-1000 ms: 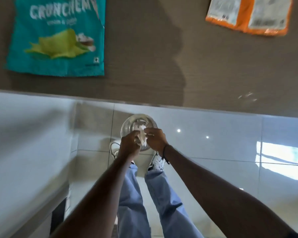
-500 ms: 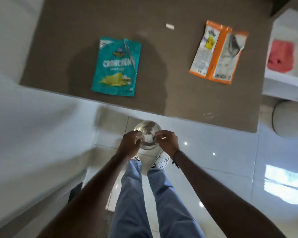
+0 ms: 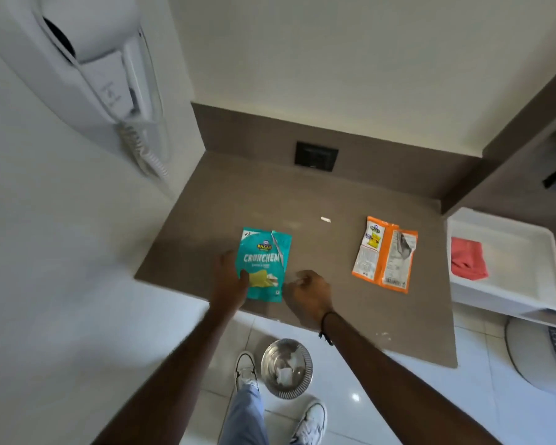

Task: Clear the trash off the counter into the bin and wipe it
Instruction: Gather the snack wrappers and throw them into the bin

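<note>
A teal chips packet point(image 3: 264, 264) lies flat near the front of the brown counter point(image 3: 334, 194). My left hand point(image 3: 228, 281) is at its left edge, with the thumb resting on the packet. My right hand point(image 3: 308, 293) hovers just right of the packet, fingers loosely curled and blurred, nothing clearly in it. An orange snack packet point(image 3: 385, 255) lies further right, and a small white scrap point(image 3: 325, 219) sits behind the packets. On the floor below the counter's edge, between my shoes, stands the round metal bin point(image 3: 305, 351) with crumpled white paper point(image 3: 284, 374) in it.
A red cloth point(image 3: 467, 263) lies in a white tray point(image 3: 527, 252) right of the counter. White crumbs point(image 3: 382, 335) dot the front right of the counter. A wall hair dryer point(image 3: 103, 59) hangs at the left; a dark socket point(image 3: 316, 155) sits on the backsplash.
Both hands have risen from over the bin, where they held white paper, to the counter. The paper now lies in the bin. My view has tilted up.
</note>
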Motion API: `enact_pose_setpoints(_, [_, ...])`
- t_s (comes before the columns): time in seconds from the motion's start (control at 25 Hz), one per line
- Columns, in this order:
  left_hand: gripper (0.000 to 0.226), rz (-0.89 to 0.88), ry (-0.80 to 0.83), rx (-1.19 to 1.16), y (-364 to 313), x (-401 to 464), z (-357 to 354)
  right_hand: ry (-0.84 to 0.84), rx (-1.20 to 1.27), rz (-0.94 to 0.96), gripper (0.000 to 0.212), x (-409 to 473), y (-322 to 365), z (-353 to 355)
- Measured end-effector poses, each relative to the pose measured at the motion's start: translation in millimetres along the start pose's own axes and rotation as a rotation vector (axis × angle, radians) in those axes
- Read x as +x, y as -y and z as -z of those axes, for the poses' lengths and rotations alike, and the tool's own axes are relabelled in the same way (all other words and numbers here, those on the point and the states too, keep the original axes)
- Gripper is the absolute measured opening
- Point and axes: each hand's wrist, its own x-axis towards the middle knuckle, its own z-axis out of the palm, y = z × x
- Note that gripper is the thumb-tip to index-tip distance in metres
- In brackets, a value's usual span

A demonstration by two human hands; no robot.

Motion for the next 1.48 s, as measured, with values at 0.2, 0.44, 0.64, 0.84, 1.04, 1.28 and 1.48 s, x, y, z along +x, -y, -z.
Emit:
enact_pose_setpoints(0.2, [0.048,0.061,0.186,0.086,4.6,52.3,-9.3,0.028,0.264,-0.253,0.041,39.0,29.6,-37.2])
enact_pose_setpoints(0.44, [0.030,0.237,0.544,-0.443,-17.3,76.8,-25.0,0.049,0.221,-0.186,0.029,55.0,35.1,-1.5])
enact_pose_setpoints(0.64, [0.026,0.034,0.628,-0.350,-107.0,75.2,-73.4,-0.156,0.124,-0.187,0.025,63.1,11.4,103.8])
enact_pose_setpoints(0.84, [0.022,-0.142,0.599,-0.102,-185.9,64.6,-150.6,-0.327,0.055,-0.230,0.025,80.6,-36.4,190.8])
enact_pose_setpoints(1.04, [0.034,-0.102,0.453,0.193,-213.8,54.0,-215.2,-0.345,-0.163,-0.197,0.032,104.8,-70.8,230.3])
enact_pose_setpoints(1.28, [0.049,-0.032,0.386,0.198,-218.0,45.9,-235.6,-0.201,-0.104,-0.233,0.040,135.5,-82.8,243.2])
enact_pose_setpoints(1.48, [0.027,0.125,0.583,-0.172,-213.5,35.1,-229.5,0.000,0.093,-0.156,0.028,128.5,-85.1,241.7])
